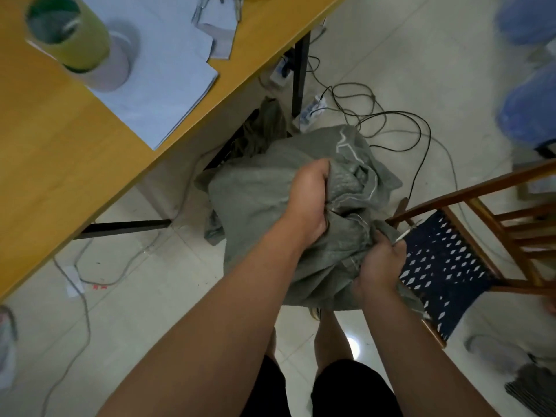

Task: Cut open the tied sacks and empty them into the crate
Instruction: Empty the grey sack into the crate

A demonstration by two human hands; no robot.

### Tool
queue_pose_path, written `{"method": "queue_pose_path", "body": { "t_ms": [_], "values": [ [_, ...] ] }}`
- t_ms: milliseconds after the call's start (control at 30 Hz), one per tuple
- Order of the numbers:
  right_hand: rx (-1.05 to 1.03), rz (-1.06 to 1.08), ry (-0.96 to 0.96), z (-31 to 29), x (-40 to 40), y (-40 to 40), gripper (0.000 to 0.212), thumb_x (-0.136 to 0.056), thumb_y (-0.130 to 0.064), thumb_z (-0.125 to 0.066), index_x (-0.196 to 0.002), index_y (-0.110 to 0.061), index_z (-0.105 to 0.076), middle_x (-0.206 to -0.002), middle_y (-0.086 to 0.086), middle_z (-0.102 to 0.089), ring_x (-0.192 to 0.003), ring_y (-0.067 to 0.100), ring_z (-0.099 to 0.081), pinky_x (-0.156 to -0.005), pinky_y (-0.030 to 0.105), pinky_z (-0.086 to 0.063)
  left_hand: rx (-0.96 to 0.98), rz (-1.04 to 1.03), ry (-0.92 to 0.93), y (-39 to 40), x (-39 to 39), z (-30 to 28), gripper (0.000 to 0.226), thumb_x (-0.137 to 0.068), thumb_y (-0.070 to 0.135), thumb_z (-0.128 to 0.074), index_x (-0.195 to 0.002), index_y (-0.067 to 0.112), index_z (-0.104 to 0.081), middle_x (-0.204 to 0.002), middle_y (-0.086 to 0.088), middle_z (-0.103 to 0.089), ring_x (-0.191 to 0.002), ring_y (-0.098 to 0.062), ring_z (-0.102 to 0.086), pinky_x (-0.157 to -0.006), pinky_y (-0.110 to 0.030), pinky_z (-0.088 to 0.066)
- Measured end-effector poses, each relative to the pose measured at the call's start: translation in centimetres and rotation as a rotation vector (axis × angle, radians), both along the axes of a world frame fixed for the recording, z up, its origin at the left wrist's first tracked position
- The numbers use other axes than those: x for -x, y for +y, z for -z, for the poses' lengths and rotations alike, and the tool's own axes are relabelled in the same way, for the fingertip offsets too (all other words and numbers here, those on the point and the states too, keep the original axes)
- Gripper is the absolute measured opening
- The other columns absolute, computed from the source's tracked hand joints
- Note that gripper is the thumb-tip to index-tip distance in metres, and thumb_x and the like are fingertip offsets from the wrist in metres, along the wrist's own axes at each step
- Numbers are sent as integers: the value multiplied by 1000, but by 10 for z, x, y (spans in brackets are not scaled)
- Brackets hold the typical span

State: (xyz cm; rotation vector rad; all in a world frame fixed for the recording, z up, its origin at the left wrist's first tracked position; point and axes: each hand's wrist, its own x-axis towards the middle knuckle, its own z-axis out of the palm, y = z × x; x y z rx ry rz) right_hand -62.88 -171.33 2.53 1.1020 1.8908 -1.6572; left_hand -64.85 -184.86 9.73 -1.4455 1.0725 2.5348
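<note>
We are holding the grey sack in both hands.
Our left hand is bunching its cloth in curled fingers; our right hand is gripping the lower fold.

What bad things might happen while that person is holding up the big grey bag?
1. Both the left hand and the right hand bunch the grey sack in the air; no crate is clearly visible beneath, so anything inside might spill onto the floor.
2. Loose cables lie on the floor just past the sack, so a foot or the sack might snag them.
3. The wooden chair stands close beside the right hand, which might bump it.
</note>
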Motion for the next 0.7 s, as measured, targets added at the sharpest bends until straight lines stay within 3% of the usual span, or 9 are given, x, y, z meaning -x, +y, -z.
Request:
{"method": "queue_pose_path", "body": {
  "t_ms": [67,133,233,300,367,433,500,600,700],
  "values": [
    [29,19,-5,-1,3,3,9,-87,-12,-51,-90,-20,-53,-103,17,-63,-100,39,-64,-94,59,-51,-95,-8,47,8,-4,0,46,-85,10,-32,-46,13,-57,-56,-5,-57,-55,-19,-58,-70,-31,-51],
    [50,32,-31,-1,5,4,9,-91,-11,-50,-98,-15,-54,-106,18,-63,-101,40,-64,-93,57,-52,-79,-29,31,8,-7,-1,40,-82,12,-34,-48,16,-55,-60,-5,-57,-60,-20,-57,-69,-30,-49],
    [101,38,-97,1,4,3,33,-97,-24,-52,-127,-12,-50,-118,16,-61,-104,32,-63,-93,49,-53,254,60,-44,3,-16,10,30,-79,20,-41,-63,23,-67,-83,-7,-67,-85,-25,-62,-81,-37,-51],
    [170,-8,-134,1,1,1,56,-94,-46,-56,-139,-16,-42,-130,12,-57,-112,29,-61,-97,50,-51,537,220,-139,-2,-27,21,33,-83,30,-41,-53,29,-55,-67,5,-57,-76,-19,-54,-77,-37,-47],
    [251,-94,-173,-2,0,-4,82,-84,-67,-58,-148,-23,-33,-138,7,-52,-121,28,-56,-102,52,-47,675,367,-263,-2,-39,28,38,-82,38,-39,-47,27,-48,-58,6,-47,-77,-21,-49,-82,-47,-47],
    [304,-187,-208,-4,3,-13,109,-64,-84,-62,-152,-29,-27,-144,6,-48,-127,28,-52,-106,53,-43,614,422,-341,-1,-48,30,34,-85,37,-41,-55,24,-52,-65,-2,-56,-79,-24,-54,-84,-47,-48],
    [330,-277,-209,-5,7,-24,121,-51,-87,-70,-149,-27,-33,-142,6,-53,-125,27,-55,-105,53,-44,500,423,-364,1,-55,30,31,-91,26,-43,-63,18,-50,-65,-3,-55,-69,-21,-52,-66,-36,-44],
    [225,-395,-204,-5,13,-37,103,-56,-63,-86,-134,-16,-39,-121,8,-65,-105,26,-67,-91,49,-55,414,511,-285,0,-67,31,42,-89,12,-45,-48,18,-49,-47,8,-48,-50,-11,-45,-54,-28,-35],
    [37,-496,-197,-1,14,-44,60,-71,-27,-72,-118,-16,-37,-112,13,-62,-98,31,-65,-87,53,-56,391,514,-186,-1,-76,34,29,-83,10,-50,-56,19,-53,-53,7,-49,-50,-7,-44,-57,-28,-35]
  ]
}}
